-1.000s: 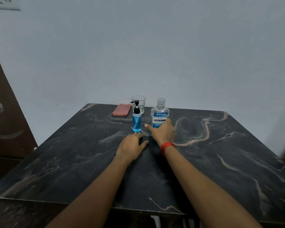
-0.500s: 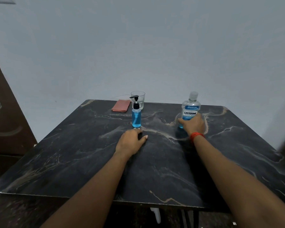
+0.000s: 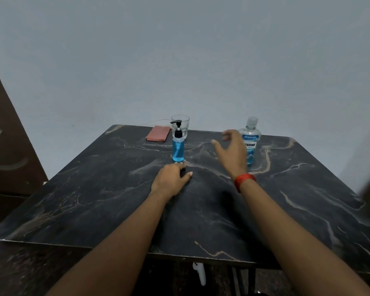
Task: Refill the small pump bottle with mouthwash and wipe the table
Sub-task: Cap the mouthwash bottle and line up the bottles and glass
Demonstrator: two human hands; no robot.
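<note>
Resting palm-down on the counter (image 3: 308, 210), the left hand (image 3: 170, 181) lies flat with its fingers loosely together and holds nothing; its fingertips sit just in front of the small pump bottle (image 3: 178, 146). The counter is a dark polished slab with pale veins, hard and smooth, so a spill would likely spread and bottles could slide on it. The right hand (image 3: 233, 155), with a red band at the wrist, hovers above the surface, fingers spread apart and empty, just beside the mouthwash bottle (image 3: 250, 142) and between the two bottles.

The pump bottle stands upright, a slim clear cylinder mostly full of blue liquid, topped by a black pump. It looks light, rigid and easy to tip; holding the body while twisting the black collar seems the sound way in. The mouthwash bottle, clear plastic with a ribbed cap, is broader and probably heavier, best taken around its waist below the label.

Farther back stand a clear drinking glass (image 3: 183, 122), fragile, and a folded pink cloth (image 3: 158, 133), soft and flat.
</note>
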